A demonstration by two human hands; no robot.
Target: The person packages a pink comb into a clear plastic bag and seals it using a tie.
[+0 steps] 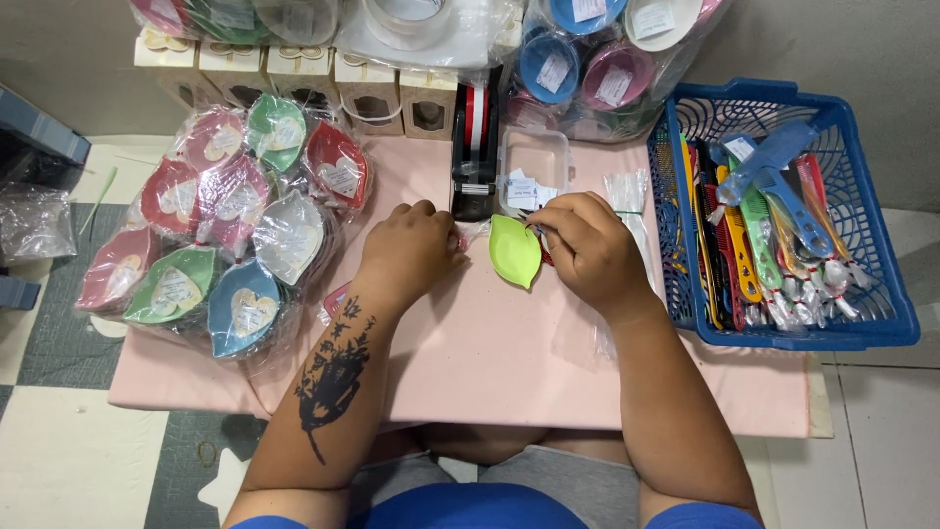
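Note:
A light green leaf-shaped dish [515,251] lies on the pink table [490,343] between my hands, inside a thin clear bag. My right hand [586,249] is curled at the dish's right edge, fingers pinched at the bag near a bit of red. My left hand [411,247] is closed in a fist just left of the dish, beside the black tape dispenser [474,157], pressing on the clear wrap.
A pile of wrapped coloured leaf dishes [230,230] covers the table's left. A blue basket [783,220] of bagged combs stands at the right. A clear box [534,171] of small paper labels sits behind the dish, with cardboard boxes [304,83] and bagged bowls [597,59] at the back.

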